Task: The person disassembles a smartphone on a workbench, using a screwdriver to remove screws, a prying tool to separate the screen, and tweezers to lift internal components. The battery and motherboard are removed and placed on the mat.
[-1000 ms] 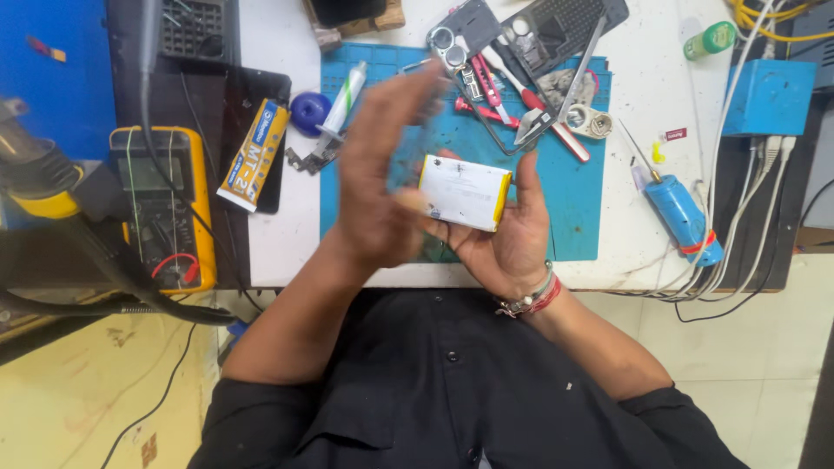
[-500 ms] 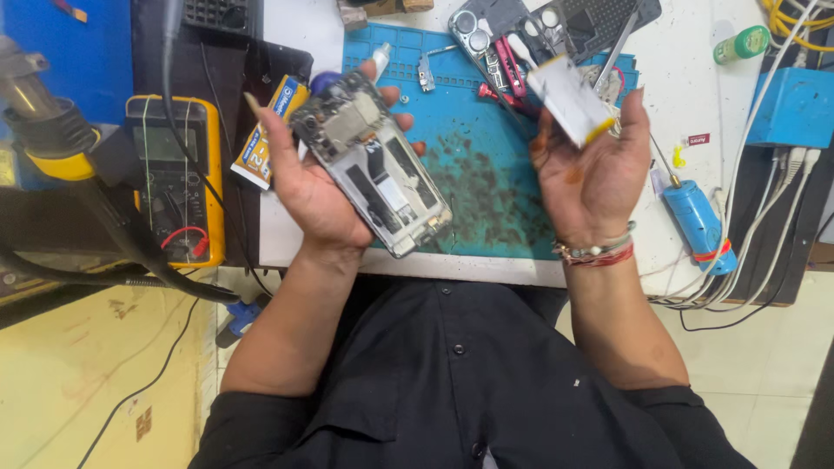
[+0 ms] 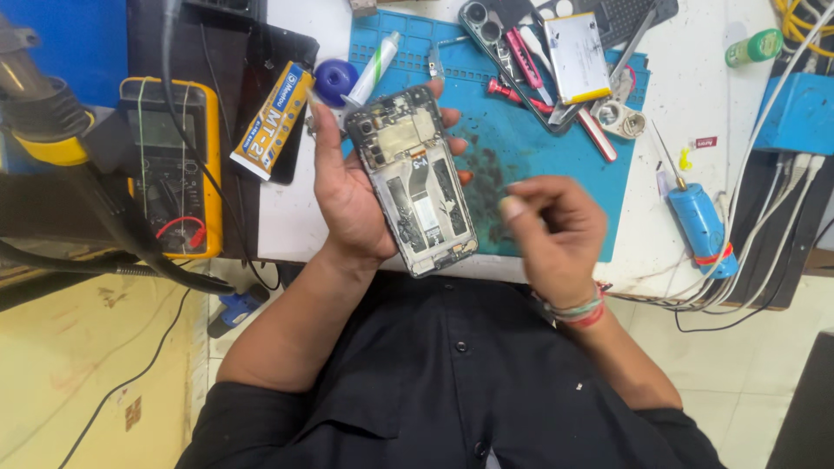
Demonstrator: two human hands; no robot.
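My left hand [image 3: 347,195] holds an opened phone [image 3: 419,181] with its back off, circuit board and ribbon cables showing, over the near edge of a blue work mat [image 3: 521,148]. To the right of the phone, my right hand [image 3: 556,230] hovers above the mat with its fingers curled and pinched together; nothing visible sits in it. A flat white battery with a yellow edge [image 3: 577,57] lies at the far side of the mat among tools.
A yellow multimeter [image 3: 169,165] and a glue tube [image 3: 271,122] lie at left. Screwdrivers, tweezers and a second phone [image 3: 495,39] crowd the mat's far side. A blue tool with cables [image 3: 699,227] lies at right, with a blue box [image 3: 799,113] behind it.
My right hand has put the white battery down on the far side of the mat and come back beside the phone. My left hand still holds the phone, now tilted more upright.
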